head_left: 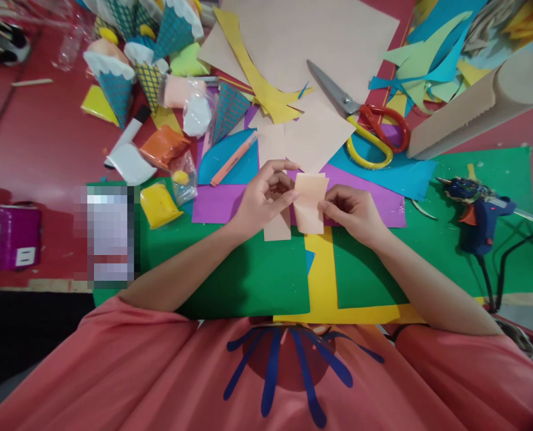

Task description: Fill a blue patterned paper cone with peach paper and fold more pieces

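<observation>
A small folded piece of peach paper (310, 206) is held upright between my two hands. My left hand (270, 194) pinches its left edge between thumb and fingers. At its right edge, my right hand (350, 209) grips the paper with thumb and forefinger. A pale paper strip (277, 228) lies flat beneath my left hand, over purple paper (217, 205). Behind the hands is a larger pale paper piece (315, 140). An orange marker (235, 158) rests on blue paper beyond my left hand.
Scissors (347, 105) with red and yellow handles lie open at the back. A blue glue gun (484, 224) and a pale paper roll (473, 102) are at the right. Clay packets (163, 146) and paper cones (114, 90) crowd the back left. Green sheets (248, 275) cover the front.
</observation>
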Tool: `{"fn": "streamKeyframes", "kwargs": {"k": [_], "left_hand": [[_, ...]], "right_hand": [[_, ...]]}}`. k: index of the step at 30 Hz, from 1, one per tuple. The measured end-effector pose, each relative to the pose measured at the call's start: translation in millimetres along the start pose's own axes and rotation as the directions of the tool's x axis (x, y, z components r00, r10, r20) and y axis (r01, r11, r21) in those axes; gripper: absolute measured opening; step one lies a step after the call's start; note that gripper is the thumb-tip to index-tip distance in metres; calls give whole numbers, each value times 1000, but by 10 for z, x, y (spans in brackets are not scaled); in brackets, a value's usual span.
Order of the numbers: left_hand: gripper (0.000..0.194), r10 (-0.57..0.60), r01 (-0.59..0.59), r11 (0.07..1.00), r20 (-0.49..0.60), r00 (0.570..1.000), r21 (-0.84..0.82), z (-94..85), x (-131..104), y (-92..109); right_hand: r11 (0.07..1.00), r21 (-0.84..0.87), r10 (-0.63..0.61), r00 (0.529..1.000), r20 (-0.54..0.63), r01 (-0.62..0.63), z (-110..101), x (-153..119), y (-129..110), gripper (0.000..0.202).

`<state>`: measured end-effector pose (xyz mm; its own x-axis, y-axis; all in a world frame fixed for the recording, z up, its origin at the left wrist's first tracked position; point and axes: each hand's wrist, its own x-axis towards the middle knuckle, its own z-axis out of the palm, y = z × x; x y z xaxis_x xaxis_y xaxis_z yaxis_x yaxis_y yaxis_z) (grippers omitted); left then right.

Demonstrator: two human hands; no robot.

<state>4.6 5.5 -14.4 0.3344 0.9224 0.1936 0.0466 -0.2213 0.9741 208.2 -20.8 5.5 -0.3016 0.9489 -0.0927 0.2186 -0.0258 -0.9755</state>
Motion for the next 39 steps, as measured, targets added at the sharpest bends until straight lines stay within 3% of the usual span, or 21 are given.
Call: {"fn": "streamKeyframes", "kwargs": {"k": [17, 22, 39], "left_hand": [[39, 23, -21, 998, -30, 999, 59, -45, -1, -54], [35, 79, -77, 996, -28, 997, 45, -40, -12, -61], [36, 19, -14, 998, -77, 997, 58, -34, 7, -20]], "right_hand": [[999, -44, -9, 999, 34, 11, 0, -3, -14, 25], [999, -53, -9, 999, 44, 11, -1, -4, -11, 24], [996, -86, 3, 996, 87, 4, -13, -5, 1, 22]]}}
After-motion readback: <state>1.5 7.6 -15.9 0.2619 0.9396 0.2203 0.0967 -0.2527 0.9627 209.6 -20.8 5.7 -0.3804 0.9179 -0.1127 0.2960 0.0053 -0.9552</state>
